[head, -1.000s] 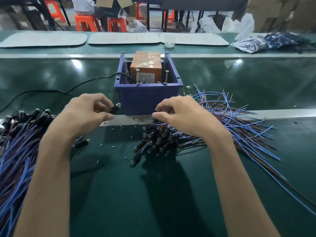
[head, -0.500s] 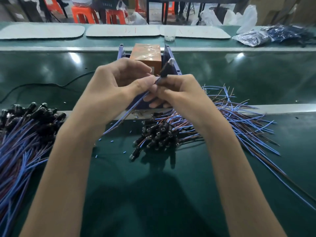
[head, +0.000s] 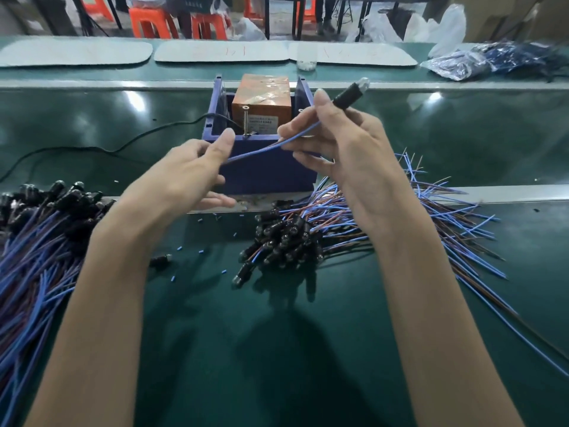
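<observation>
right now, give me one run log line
right hand holds black-capped blue wire lead | left hand pinches its tail | behind: blue plastic bin

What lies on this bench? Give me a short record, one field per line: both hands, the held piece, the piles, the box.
held piece: black cylindrical connector with a clear tip, on a thin blue and brown wire
right hand: pinches the wire just below the connector
left hand: pinches the wire's other end
middle pile: like leads, under the right wrist
left pile: like leads, at the left edge
box: blue plastic box behind the hands, orange rectangular block inside
surface: dark green table
</observation>
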`<state>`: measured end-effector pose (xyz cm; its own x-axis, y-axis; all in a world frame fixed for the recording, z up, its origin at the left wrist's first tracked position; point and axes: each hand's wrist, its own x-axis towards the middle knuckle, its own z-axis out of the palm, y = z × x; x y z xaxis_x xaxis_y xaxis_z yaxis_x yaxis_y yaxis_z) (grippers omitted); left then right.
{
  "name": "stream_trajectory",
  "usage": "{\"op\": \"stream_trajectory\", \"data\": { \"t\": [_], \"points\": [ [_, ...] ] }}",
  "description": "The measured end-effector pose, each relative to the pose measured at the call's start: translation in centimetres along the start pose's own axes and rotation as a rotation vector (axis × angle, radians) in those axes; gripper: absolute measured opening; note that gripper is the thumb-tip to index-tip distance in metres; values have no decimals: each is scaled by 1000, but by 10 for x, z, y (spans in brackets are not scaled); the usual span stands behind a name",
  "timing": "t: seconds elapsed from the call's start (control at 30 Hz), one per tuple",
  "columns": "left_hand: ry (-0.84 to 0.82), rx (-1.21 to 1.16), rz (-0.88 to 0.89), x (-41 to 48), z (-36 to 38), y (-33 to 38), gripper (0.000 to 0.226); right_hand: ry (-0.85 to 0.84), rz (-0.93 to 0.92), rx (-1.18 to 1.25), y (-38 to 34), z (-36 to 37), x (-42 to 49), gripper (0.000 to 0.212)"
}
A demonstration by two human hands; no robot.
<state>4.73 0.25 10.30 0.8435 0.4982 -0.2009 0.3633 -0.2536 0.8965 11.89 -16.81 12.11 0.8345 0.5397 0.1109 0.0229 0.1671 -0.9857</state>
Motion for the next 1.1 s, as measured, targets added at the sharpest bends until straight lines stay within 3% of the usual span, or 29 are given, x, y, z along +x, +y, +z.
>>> {"op": "stream_trajectory", "data": {
  "t": [0.33,0.4,0.63,0.8,0.9,1.1],
  "points": [
    [183,136,69,11,-11,-14,39,40,61,40,-1,0,0,42],
    [171,174,43,11,-12,-16,31,27,73,79,-1,-1,0,42],
    [156,302,-23,7,-14,-18,48,21,40,262,0,1,2,43],
    [-13,442,-44,0,-13,-11,39,72,13,366,-2,0,3,41],
    [-35,533,-15,-12,-11,0,20,97,27,307,-1,-1,4,37],
    [14,548,148,-28,-5,17,10,98,58,15,6,3,6,32]
  ]
}}
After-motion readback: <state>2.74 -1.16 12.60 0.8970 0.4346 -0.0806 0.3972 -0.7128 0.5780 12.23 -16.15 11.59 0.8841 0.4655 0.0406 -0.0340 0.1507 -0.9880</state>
